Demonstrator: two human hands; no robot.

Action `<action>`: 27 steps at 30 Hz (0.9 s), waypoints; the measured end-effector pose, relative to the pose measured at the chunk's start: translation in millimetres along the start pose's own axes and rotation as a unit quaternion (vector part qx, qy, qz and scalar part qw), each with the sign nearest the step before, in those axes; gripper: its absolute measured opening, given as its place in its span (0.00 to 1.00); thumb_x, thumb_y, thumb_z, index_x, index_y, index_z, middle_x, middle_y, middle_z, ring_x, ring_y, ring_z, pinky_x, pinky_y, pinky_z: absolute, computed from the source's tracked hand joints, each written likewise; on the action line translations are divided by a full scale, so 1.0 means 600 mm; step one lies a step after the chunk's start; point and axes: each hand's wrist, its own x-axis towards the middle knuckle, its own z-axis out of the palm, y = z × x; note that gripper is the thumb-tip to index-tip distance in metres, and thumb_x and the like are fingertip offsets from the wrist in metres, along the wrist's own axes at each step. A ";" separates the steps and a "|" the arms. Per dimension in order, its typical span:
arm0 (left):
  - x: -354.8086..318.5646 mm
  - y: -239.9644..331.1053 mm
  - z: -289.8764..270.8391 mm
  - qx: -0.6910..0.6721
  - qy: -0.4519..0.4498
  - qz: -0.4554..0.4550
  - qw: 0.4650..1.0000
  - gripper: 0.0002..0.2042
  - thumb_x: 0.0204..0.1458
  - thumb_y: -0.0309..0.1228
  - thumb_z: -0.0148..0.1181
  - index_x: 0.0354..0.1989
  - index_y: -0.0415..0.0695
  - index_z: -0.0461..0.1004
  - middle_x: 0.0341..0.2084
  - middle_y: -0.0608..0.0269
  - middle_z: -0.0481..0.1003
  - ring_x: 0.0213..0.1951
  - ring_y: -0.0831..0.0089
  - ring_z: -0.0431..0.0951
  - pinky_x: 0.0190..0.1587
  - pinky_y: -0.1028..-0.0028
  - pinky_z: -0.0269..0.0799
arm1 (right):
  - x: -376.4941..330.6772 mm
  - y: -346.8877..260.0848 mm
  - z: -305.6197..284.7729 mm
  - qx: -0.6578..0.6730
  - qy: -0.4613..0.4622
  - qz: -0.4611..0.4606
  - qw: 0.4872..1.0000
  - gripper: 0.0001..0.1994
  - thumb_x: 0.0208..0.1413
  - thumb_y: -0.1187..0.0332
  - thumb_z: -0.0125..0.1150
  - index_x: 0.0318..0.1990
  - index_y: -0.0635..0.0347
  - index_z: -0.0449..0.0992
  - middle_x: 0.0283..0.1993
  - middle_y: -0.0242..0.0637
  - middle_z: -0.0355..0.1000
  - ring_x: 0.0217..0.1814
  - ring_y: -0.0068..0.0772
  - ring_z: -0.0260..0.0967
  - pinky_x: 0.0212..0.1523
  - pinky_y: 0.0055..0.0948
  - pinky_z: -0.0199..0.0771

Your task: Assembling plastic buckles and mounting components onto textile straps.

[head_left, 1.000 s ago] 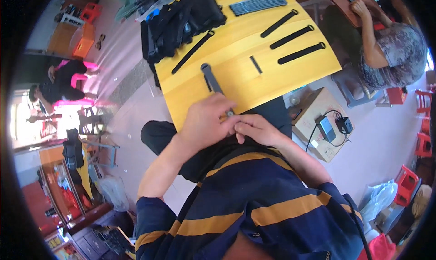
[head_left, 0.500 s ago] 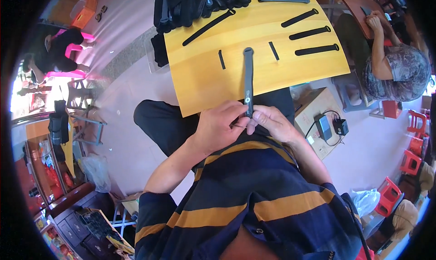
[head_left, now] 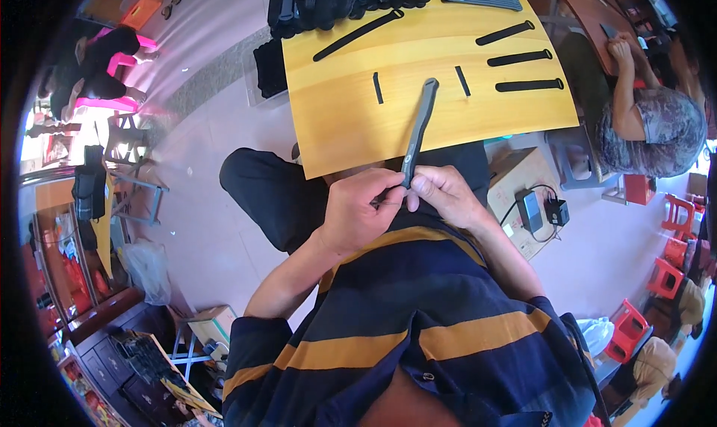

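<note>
Meeting at grey strap, hands half-curled

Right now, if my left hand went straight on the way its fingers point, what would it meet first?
Beyond the grey strap it grips, your left hand would probably meet your right hand first, though their exact depth is unclear.

- Worn on the head, as the left of two side-by-side wide fisheye cameras
- Looking steeply down, over the striped shirt at close range below, to the left hand and right hand near mid-picture
- Facing on past them to the yellow table, cut off by the upper edge
- Wide enough for floor on both sides
- Upright, unmirrored, bending straight edges toward a dark rim
</note>
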 end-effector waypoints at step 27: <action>-0.063 -0.067 0.028 0.052 0.068 -0.079 0.993 0.06 0.53 0.23 0.68 0.39 0.42 0.79 0.27 0.55 0.80 0.28 0.62 0.84 0.30 0.69 0.79 | 0.024 0.070 0.045 0.014 0.003 0.115 0.993 0.25 0.73 0.49 0.52 0.36 0.63 0.82 0.26 0.32 0.75 0.31 0.23 0.72 0.34 0.28 0.73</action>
